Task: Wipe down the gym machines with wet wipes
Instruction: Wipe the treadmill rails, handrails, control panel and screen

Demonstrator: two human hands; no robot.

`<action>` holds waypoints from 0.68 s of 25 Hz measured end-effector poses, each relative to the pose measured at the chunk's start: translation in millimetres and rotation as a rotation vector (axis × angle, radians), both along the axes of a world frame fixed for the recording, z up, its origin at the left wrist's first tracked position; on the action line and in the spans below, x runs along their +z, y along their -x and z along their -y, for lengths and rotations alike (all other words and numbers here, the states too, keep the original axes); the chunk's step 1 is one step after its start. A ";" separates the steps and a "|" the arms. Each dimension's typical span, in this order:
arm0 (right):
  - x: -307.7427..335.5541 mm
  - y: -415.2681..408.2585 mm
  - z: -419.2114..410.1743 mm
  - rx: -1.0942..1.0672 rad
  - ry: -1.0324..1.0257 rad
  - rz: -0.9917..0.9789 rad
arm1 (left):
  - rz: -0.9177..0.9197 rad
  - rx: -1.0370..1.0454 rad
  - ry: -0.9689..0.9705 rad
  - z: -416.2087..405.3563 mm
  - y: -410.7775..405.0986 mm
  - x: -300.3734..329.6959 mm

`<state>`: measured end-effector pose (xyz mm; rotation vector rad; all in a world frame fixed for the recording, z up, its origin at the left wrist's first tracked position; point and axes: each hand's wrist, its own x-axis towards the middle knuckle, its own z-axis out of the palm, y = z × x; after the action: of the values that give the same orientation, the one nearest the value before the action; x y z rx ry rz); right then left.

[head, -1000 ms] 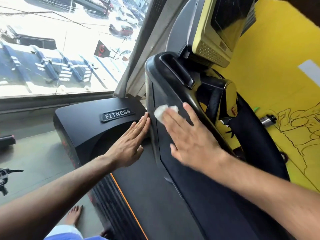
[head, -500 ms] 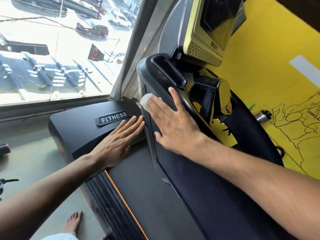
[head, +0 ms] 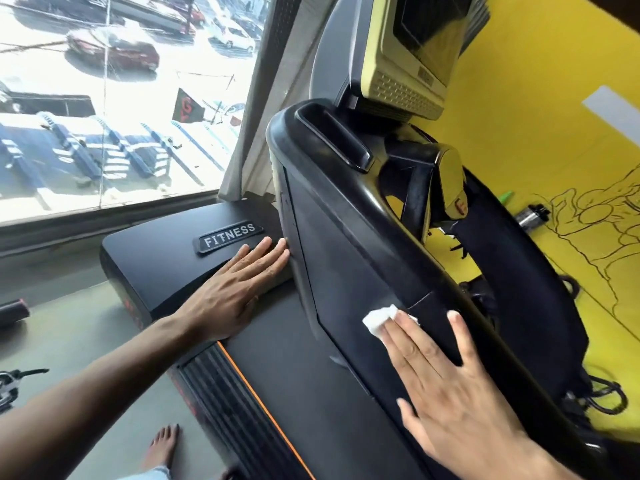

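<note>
Head view shows your right hand (head: 460,386) pressing the wet wipe (head: 379,318) flat-fingered mid-panel on the treadmill upright (head: 346,258), left hand (head: 235,285) resting flat on the motor cover (head: 162,258); console (head: 408,64) likely still unwiped

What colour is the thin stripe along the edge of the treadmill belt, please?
Orange, on the stripe beside the belt, clearest in the head view.

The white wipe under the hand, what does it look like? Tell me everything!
The wipe is small, white and crumpled, like thin damp tissue. The right hand presses it flat against the dark side panel of the treadmill with straight fingers. Only its upper left part peeks out past the fingertips; the rest is hidden under them.
</note>
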<state>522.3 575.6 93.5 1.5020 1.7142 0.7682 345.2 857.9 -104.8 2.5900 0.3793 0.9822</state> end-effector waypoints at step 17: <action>-12.1 51.5 -168.7 0.061 -0.066 0.028 | 0.204 0.142 -0.024 -91.3 2.0 106.6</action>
<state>470.8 744.3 81.4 1.4818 1.7355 0.8821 343.2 949.2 1.8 2.4809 0.5043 1.2933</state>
